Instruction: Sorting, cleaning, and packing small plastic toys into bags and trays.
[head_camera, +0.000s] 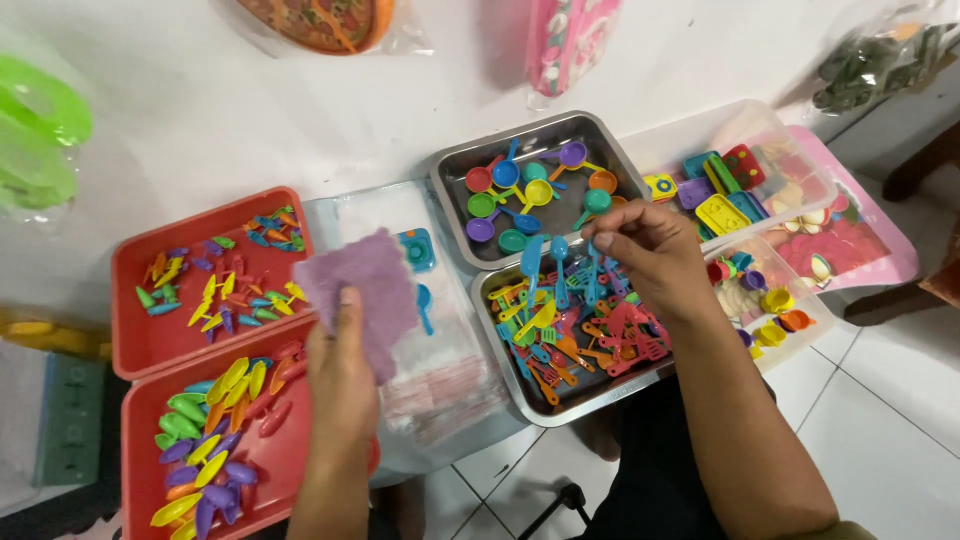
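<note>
A square of purple cloth (362, 283) is pinched between thumb and fingers of the left hand (340, 375), held above a clear plastic bag (440, 370) on the white table (200, 120). The right hand (640, 250) hovers over a steel tray (510, 395) heaped with small coloured toy utensils, fingertips closed on a blue toy spoon (592, 272). A second steel tray (452, 165) of toy pans sits behind; two red trays (140, 350) of coloured pieces lie to the left
</note>
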